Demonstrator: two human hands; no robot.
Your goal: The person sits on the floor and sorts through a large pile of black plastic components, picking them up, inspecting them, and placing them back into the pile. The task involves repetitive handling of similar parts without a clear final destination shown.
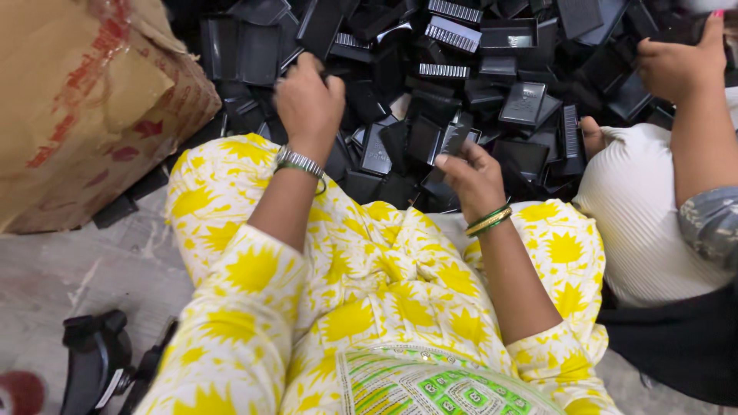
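The fingers of the right hand are pinching a small black plastic piece at its lower edge, holding it upright just above the near edge of the heap. The left hand is lying knuckles-up on the pile of black plastic parts, its fingers curling down among the pieces; whether they are gripping one cannot be told from here. A silver bracelet is sitting on the left wrist and green and gold bangles on the right. Both forearms are stretching out over the person's lap in yellow-and-white flowered cloth. The pile is spreading across the floor ahead, with ribbed and flat tray-like pieces mixed together. A torn cardboard box is resting at the left, touching the pile. At the right, another person's hand is reaching into the same heap, beside their white-clad knee.
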